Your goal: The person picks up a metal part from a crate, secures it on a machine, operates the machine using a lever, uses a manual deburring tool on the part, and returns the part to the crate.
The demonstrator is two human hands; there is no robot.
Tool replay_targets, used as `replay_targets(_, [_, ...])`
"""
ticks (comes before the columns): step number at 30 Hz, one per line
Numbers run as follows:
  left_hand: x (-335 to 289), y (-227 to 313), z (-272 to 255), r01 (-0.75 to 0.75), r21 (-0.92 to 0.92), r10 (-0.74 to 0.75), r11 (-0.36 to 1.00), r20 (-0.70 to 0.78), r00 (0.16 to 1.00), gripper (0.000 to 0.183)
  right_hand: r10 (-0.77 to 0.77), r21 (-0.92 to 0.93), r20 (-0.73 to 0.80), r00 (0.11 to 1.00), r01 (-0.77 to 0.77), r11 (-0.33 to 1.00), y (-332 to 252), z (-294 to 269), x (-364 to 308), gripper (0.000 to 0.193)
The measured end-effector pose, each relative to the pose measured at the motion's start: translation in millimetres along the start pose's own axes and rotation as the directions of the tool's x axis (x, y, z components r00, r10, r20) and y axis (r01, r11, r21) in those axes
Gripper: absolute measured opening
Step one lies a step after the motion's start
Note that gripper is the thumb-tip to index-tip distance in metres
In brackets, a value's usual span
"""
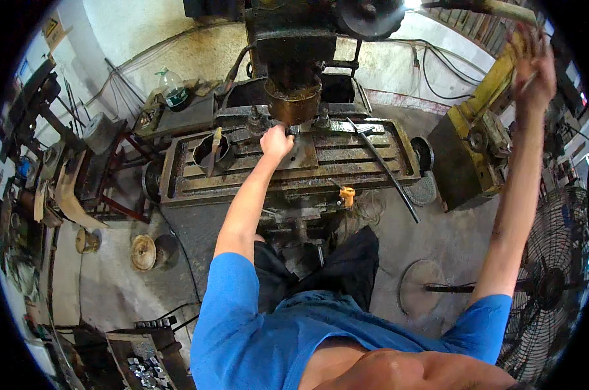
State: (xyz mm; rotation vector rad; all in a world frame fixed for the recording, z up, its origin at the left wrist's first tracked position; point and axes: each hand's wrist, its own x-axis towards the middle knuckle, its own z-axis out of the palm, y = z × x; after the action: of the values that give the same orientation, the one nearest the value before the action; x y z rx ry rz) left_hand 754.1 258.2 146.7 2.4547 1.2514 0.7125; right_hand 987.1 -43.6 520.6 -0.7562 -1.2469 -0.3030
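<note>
Head view, looking down into a cluttered workshop: at a milling machine's slotted bench (356, 162), left hand (277, 143) stretched in just below the spindle head (294, 105), fingers curled and grip drawn mostly closed. Right by those fingertips, between bench and spindle head, a small dark part (293, 132), largely hidden; cannot tell whether held or only touched. Lifted high at upper right, close to a long tan bar (486, 6), right hand (534, 75), blurred, with grip spread wide and nothing clearly in hold; cannot tell whether in contact with the bar. Scattered over the bench, what look like metal shavings (389, 140), a likely sign of some cutting already done. Set at the bench's left, a dark container (226, 156) with a brush (215, 144) leaning in it; slanting off the right side, past the front edge, a long metal rod (393, 180). At lower left, a crate of small metal blocks (148, 372), impossible to sort into finished or waiting. Judged from here, partway through the work, with no completed piece discernible under the spindle head and the amount left unclear.
</note>
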Motion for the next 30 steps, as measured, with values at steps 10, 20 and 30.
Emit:
replay_targets(10, [0.5,-0.9,8.4,0.045,-0.046,-0.048,0.998,-0.054,0.997,0.032,0.045,0.075,0.063,0.997,-0.050,0.996,-9.4,-20.2,-84.9,0.052])
replay_targets(20, [2.5,-10.6,7.8,0.071,-0.026,-0.073,0.997,-0.054,0.996,0.038,0.009,0.094,0.147,0.989,-0.023,0.995,6.6,-3.5,-130.4,0.030])
replay_targets(30, [0.0,-8.3,9.1,0.073,-0.047,-0.076,0.996,-0.057,0.996,0.037,-0.028,-0.017,0.083,0.996,0.030,0.999,1.1,-0.5,-119.2,0.029])
